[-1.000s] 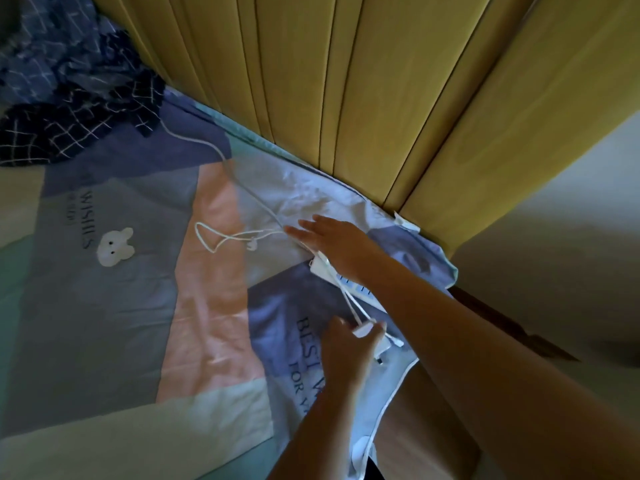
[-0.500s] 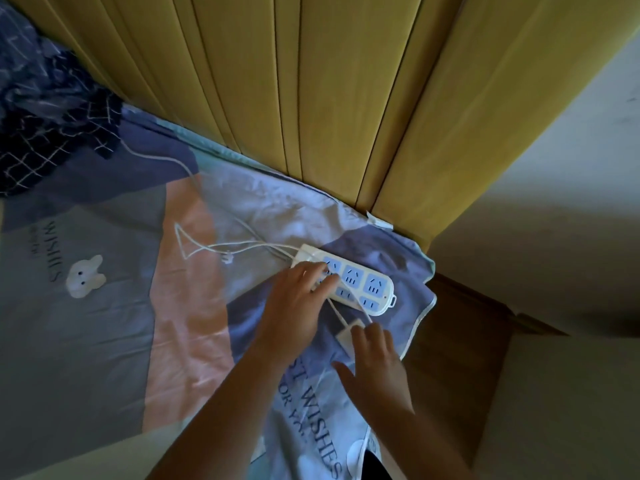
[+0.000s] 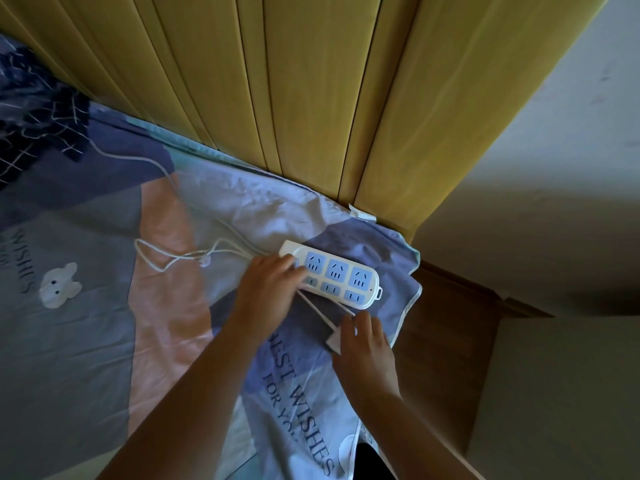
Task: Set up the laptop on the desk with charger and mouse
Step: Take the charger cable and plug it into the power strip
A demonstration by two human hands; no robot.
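This is a bedroom in a home. A bed takes up most of the view, covered with a patchwork-print bedsheet (image 3: 104, 341) bearing a cartoon rabbit (image 3: 59, 285) and the words "BEST WISHES FOR YOU". A yellow wooden panelled headboard (image 3: 311, 98) rises behind it, a crumpled dark checked blanket (image 3: 31, 126) lies at one corner, and a plain white wall (image 3: 571, 168) stands beside the bed.

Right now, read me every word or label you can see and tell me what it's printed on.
"BEST WISHES FOR YOU": on the bedsheet, near corner, partly hidden by the forearms.
"WISHES": on the bedsheet at the left edge; smaller line beside it unreadable.
Power strip: only socket slots, no readable label.
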